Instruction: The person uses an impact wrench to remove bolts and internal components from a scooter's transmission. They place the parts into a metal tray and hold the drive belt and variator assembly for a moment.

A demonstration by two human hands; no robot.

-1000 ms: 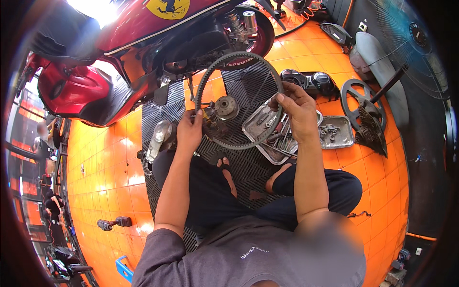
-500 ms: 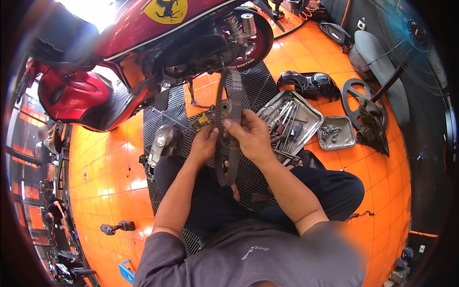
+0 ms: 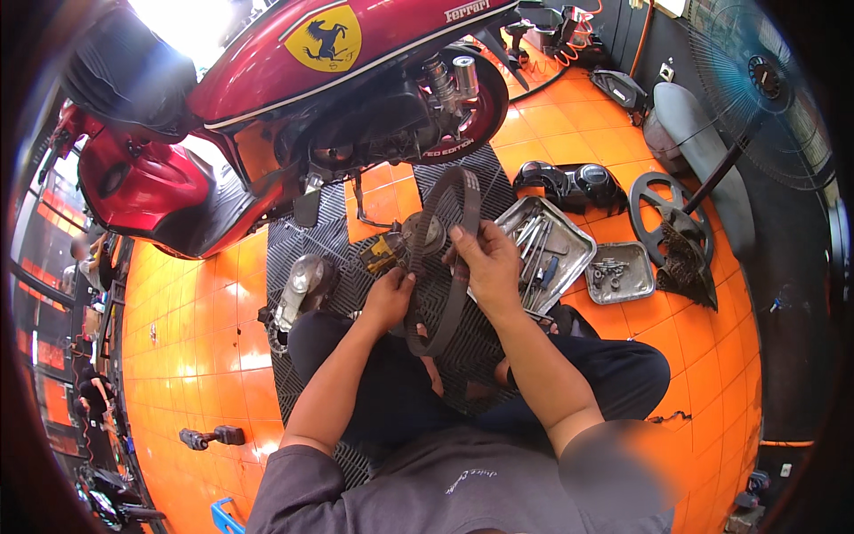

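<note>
I hold up a black toothed drive belt [image 3: 457, 303], a long upright loop, between both hands in front of my crossed legs. My left hand [image 3: 389, 298] is closed on the belt's left strand. Pinched between thumb and fingers of my right hand [image 3: 489, 260] is the right strand, higher up. Behind the belt, on the ribbed black mat [image 3: 298, 233], lie a yellow and black power tool [image 3: 381, 254] and a round metal part [image 3: 427, 233], both partly covered by the loop. A rounded metal cover [image 3: 307, 283] rests left of them.
A red scooter [image 3: 258, 89] stands across the far side. To my right are a metal tray [image 3: 574, 254] of hand tools, a smaller tray [image 3: 636, 283] of bolts, black covers [image 3: 569, 187], a wheel rim [image 3: 654, 218] and a fan [image 3: 763, 78]. A cordless tool [image 3: 212, 437] lies on the orange tiles.
The belt has turned and opened into a wider loop, its top tilting right. My right hand has moved right, away from my left, which has shifted slightly down. Both still grip the belt.
</note>
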